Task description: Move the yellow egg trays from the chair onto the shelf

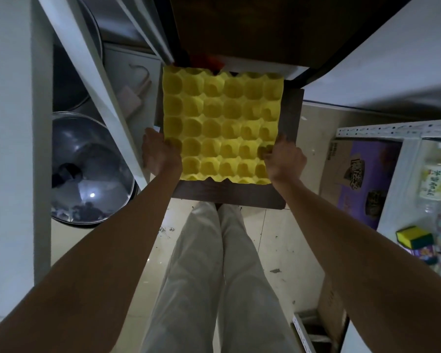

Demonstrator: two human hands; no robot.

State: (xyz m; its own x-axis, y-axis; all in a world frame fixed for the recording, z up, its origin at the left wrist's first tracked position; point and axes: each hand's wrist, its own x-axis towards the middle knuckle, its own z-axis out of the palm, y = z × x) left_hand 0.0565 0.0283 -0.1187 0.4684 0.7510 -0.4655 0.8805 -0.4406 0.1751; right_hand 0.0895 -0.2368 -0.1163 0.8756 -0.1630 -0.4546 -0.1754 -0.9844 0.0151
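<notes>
A yellow egg tray (220,123) with rows of round cups lies on the dark brown chair seat (229,196) straight below me. My left hand (161,151) grips its near left corner, fingers curled over the edge. Its near right corner is held by my right hand (284,159), with fingertips in the cups. Whether more trays lie stacked under the top one is hidden. White shelf rails (105,80) run on the left, and a white metal shelf frame (392,129) stands on the right.
Large steel pot lids (87,169) sit on the left shelf. On the right are a purple carton (362,179), a bottle (435,182) and a yellow-green sponge (414,236). A dark board (265,29) overhangs the chair's far end. My legs (214,276) stand on pale floor tiles.
</notes>
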